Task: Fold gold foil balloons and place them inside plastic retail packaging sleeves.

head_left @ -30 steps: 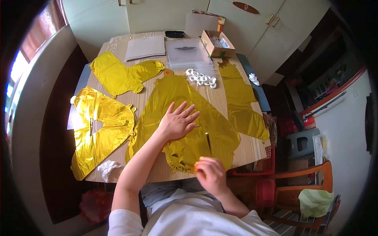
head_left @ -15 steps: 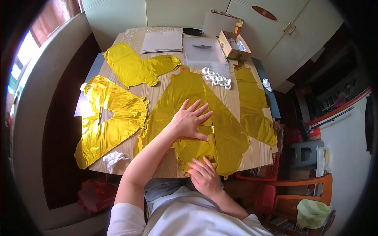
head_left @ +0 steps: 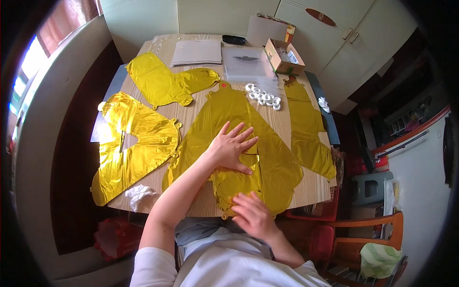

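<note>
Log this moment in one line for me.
left hand: flat on central gold foil; right hand: blurred, at foil's near edge

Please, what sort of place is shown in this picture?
Probably a room in a home: pale cabinets line the far side, a wooden chair stands at the lower right, and a pink curtain hangs at the upper left.

A bare lane of table [head_left: 281, 126] lets fingers pass between the middle foil [head_left: 230, 110] and right foil [head_left: 307, 115]; white rings [head_left: 263, 97] crowd its far end. The left hand [head_left: 231, 148] bars the middle foil's centre, the right hand [head_left: 254, 216] its near edge.
</note>
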`<state>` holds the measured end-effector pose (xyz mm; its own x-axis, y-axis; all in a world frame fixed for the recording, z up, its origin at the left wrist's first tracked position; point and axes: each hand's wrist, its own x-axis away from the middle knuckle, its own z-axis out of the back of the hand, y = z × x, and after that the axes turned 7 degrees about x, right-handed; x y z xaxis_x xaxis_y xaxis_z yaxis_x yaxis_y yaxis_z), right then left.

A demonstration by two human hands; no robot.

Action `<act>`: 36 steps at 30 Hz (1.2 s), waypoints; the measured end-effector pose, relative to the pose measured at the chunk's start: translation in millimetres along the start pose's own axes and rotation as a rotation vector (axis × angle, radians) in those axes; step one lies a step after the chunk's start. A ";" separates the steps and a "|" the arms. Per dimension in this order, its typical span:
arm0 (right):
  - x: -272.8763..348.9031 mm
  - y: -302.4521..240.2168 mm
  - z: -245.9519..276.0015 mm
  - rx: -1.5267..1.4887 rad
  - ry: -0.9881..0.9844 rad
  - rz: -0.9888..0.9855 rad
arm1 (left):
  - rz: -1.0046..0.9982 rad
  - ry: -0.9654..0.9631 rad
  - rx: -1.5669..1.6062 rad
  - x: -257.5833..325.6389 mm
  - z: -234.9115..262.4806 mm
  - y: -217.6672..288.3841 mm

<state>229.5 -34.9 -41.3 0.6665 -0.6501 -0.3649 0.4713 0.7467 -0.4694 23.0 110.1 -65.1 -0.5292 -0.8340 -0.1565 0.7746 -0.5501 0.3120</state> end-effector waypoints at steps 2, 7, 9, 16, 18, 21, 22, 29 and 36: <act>0.3 23.5 12.7 0.165 0.027 -0.031 | 0.009 -0.004 -0.005 1.0 -0.2 0.1; -8.2 76.9 35.4 0.291 -0.047 -0.104 | 0.023 -0.029 -0.016 0.2 3.2 1.3; -9.1 86.8 35.3 0.288 -0.084 -0.077 | 0.023 -0.038 -0.023 -0.7 3.1 2.3; -10.3 95.4 32.1 0.268 -0.132 -0.059 | 0.029 -0.051 -0.032 0.0 4.1 2.1; -10.1 95.8 31.9 0.289 -0.138 -0.036 | 0.035 -0.050 -0.029 0.6 4.2 2.9; -9.6 95.7 33.7 0.302 -0.174 0.003 | 0.034 -0.052 -0.031 0.0 3.6 2.8; -9.5 95.3 34.5 0.304 -0.191 0.016 | 0.032 -0.053 -0.032 -0.3 3.4 2.8; -9.1 96.3 33.6 0.348 -0.232 0.028 | 0.027 -0.042 -0.031 -1.0 0.8 1.4; -10.8 96.0 33.2 0.351 -0.252 0.004 | -0.001 0.007 -0.033 0.0 -2.4 -0.7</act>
<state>286.7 48.4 -55.7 0.7686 -0.6246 -0.1383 0.6071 0.7803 -0.1501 23.3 110.4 -67.5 -0.5277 -0.8335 -0.1637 0.7852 -0.5521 0.2804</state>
